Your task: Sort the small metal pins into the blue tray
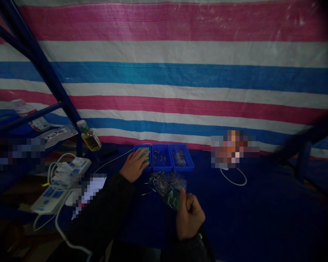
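My left hand (135, 163) lies with its fingers stretched out over the left blue tray (138, 147), touching green items (145, 155) in it. A clear plastic bag (171, 198) with green pieces inside is pinched at its edge by my right hand (190, 214), whose fingers are closed. Thin metal rods (155, 178) lie loose on the blue table beside the bag. Several similar rods rest in the middle tray (166, 168). In the right tray (190, 162) sits a clear bag (179, 158) whose contents are too dim to tell.
On the left are a white power strip (43, 202) with plugs and cables, and a bottle of yellow liquid (90, 139). A white cable loop (242, 183) lies at the right, by a blurred-out object. A blue metal frame (47, 80) and a striped sheet (180, 54) stand behind.
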Motion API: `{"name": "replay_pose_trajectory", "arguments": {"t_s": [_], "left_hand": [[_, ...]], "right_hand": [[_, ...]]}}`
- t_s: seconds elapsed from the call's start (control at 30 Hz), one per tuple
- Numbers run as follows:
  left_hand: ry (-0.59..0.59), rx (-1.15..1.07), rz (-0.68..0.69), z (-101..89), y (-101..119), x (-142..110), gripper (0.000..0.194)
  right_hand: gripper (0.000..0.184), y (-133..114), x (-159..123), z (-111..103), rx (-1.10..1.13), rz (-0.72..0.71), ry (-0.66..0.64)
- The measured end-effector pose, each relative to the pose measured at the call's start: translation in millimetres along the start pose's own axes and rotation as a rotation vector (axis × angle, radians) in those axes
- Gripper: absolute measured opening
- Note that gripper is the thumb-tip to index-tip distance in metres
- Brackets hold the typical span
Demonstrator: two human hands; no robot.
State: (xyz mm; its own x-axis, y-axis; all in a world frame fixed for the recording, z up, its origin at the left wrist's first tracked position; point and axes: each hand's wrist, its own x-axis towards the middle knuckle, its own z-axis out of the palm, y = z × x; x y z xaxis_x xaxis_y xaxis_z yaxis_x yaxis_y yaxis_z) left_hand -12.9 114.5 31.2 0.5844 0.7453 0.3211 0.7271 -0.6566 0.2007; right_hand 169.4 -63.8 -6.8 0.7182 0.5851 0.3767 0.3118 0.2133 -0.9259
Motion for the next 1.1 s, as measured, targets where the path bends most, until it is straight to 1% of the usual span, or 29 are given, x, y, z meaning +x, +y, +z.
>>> {"name": "replay_pose_trajectory", "arguments": {"t_s": [0.07,0.17,0.23,0.3,0.37,0.43,0.53,0.63,0.77,0.93,1.0,1.1], "left_hand": [[-0.049,0.05,-0.027,9.4,-8,3,0.048],[-0.063,0.083,-0.034,18.8,-16,3,0.049],[-0.065,0.088,-0.019,19.6,-17,2,0.05],[-0.084,0.107,-0.016,17.5,-16,2,0.05],[-0.114,0.146,-0.027,14.5,-12,3,0.052],[-0.133,0.188,-0.042,12.2,-8,4,0.053],[-0.136,0.224,-0.052,10.8,-3,5,0.055],[-0.132,0.219,-0.059,11.2,1,5,0.057],[-0.112,0.18,-0.099,12.6,4,6,0.059],[-0.083,0.163,-0.095,9.8,6,12,0.06],[-0.044,0.142,-0.09,4.9,7,13,0.057],[0.068,0.075,-0.084,-7.1,12,8,0.053]], "right_hand": [[0.046,3,11,-11,-0.029,0.006,-0.029],[0.033,15,29,-32,-0.206,-0.046,-0.16],[0.032,24,35,-45,-0.318,-0.113,-0.278],[0.034,32,36,-54,-0.435,-0.154,-0.376],[0.035,36,32,-57,-0.55,-0.16,-0.437],[0.037,37,26,-56,-0.653,-0.153,-0.471],[0.037,35,19,-49,-0.752,-0.162,-0.503],[0.034,35,15,-40,-0.788,-0.181,-0.503],[0.031,41,17,-34,-0.77,-0.164,-0.504],[0.026,43,27,-36,-0.731,-0.08,-0.501],[0.025,43,32,-38,-0.71,-0.038,-0.494],[0.025,43,39,-41,-0.65,0.011,-0.491]]}}
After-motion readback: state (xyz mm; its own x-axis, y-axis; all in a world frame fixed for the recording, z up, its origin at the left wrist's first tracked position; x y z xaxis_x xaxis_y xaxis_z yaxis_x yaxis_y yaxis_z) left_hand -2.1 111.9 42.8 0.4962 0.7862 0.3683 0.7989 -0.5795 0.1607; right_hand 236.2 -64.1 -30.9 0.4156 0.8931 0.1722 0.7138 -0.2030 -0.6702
